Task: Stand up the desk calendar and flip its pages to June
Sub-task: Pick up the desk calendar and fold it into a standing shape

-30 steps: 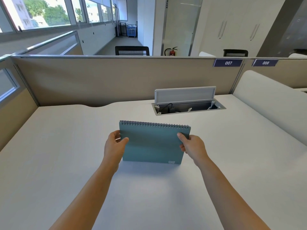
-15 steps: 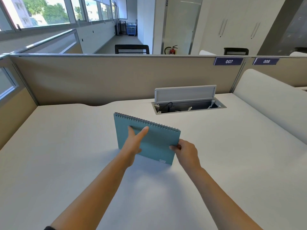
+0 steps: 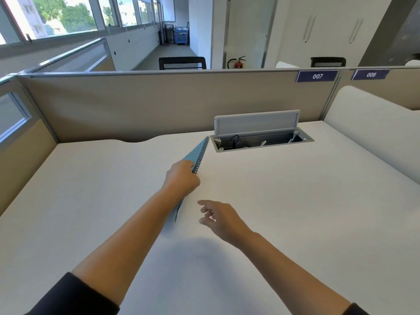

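So the teal spiral-bound desk calendar (image 3: 197,153) was on edge, seen almost edge-on, running from mid-desk up toward 1 o'clock, its far tip just short of the open cable tray (image 3: 261,142) at 12 to 1 o'clock. The left hand (image 3: 181,178) was closed around the near end of it right by the wire coil, fingers wrapped over the top edge. The right hand (image 3: 221,218) sat at about 5 o'clock from the left one, loosely open, fingers spread, holding nothing, apart from the calendar. My guess is it's a light thing with stiff card covers that flexes little, but the smooth cover on that white desk (image 3: 295,201) would probably slide if pushed. I'd grip the two short sides near the coil, then pinch single pages at the bottom corner to flip, since thin pages tear at the wire holes
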Available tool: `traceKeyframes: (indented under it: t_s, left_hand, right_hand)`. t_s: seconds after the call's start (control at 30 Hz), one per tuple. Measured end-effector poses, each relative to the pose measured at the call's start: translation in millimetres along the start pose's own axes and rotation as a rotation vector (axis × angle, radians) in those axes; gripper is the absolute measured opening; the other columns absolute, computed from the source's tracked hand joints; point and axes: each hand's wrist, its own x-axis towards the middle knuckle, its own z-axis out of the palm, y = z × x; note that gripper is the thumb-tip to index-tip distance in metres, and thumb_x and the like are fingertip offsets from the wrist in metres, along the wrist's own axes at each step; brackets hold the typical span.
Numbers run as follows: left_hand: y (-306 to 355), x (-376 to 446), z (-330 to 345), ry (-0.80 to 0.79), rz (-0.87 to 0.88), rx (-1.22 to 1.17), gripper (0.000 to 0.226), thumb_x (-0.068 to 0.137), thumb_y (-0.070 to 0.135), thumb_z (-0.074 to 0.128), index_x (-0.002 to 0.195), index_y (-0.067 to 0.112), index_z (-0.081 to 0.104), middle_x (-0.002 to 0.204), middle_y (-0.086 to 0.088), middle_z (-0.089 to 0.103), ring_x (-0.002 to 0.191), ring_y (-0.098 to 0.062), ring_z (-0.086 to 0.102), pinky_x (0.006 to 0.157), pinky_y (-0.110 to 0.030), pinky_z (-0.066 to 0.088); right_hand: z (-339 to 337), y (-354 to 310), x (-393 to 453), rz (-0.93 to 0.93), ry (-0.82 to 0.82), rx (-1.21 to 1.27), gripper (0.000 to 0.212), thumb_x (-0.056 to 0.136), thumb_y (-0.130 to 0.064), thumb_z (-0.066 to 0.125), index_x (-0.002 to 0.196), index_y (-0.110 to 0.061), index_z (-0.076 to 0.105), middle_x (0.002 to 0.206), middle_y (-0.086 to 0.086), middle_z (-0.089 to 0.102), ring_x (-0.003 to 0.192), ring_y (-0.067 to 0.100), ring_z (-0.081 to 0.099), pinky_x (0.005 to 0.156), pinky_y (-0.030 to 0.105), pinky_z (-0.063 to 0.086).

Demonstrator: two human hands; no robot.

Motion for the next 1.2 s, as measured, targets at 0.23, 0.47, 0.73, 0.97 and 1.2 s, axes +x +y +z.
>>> traceKeyframes:
  t_s: [0.23,0.47,0.73,0.97,1.2]
  left_hand:
    - [-36.5,9.8,-44.4,0.095,0.003,-0.064,0.045,0.07,-0.003,0.051,0.109,0.014,0.065,0.106,-0.005,0.068,0.091,-0.026,0.062,0.073,-0.033,0.055]
    - [-59.9,14.8,-62.9,0.055,-0.009,-0.247,0.035,0.075,-0.006,0.055,0.102,0.015,0.065,0.092,0.0,0.067,0.073,-0.005,0.057,0.047,-0.018,0.042]
    - [-58.0,16.8,-42.7,0.04,0.112,-0.238,0.032,0.078,-0.003,0.05,0.096,0.017,0.069,0.088,0.002,0.067,0.079,-0.012,0.06,0.059,-0.022,0.045]
    - [-79.5,14.1,-11.5,0.235,0.0,-0.386,0.052,0.077,-0.004,0.054,0.125,0.016,0.048,0.109,-0.004,0.056,0.097,-0.022,0.057,0.062,-0.021,0.048]
    - [-121.2,-20.5,46.9,0.027,-0.527,-0.634,0.052,0.074,-0.001,0.067,0.12,-0.008,0.044,0.116,-0.019,0.056,0.094,-0.031,0.054,0.078,-0.035,0.044]
  right_hand:
    - [-18.0,11.1,7.5,0.125,0.02,-0.028,0.044,0.085,-0.028,0.061,0.127,-0.022,0.051,0.127,0.002,0.055,0.105,0.014,0.056,0.088,0.022,0.041]
    - [-34.9,18.7,24.6,0.301,0.135,0.021,0.066,0.085,-0.028,0.061,0.142,-0.013,0.03,0.144,0.013,0.038,0.128,0.027,0.043,0.105,0.039,0.038]
    - [-39.6,30.8,39.7,0.352,0.183,0.111,0.04,0.083,-0.006,0.055,0.121,-0.007,0.045,0.127,0.012,0.055,0.116,0.03,0.052,0.089,0.038,0.052]
    - [-34.7,53.5,35.8,0.429,0.234,0.124,0.034,0.086,-0.024,0.061,0.114,-0.005,0.051,0.121,0.011,0.061,0.106,0.028,0.058,0.084,0.035,0.051]
    - [-21.0,68.2,31.0,0.578,0.255,0.264,0.026,0.083,-0.019,0.064,0.101,-0.001,0.064,0.109,0.014,0.067,0.085,0.025,0.057,0.066,0.028,0.041]
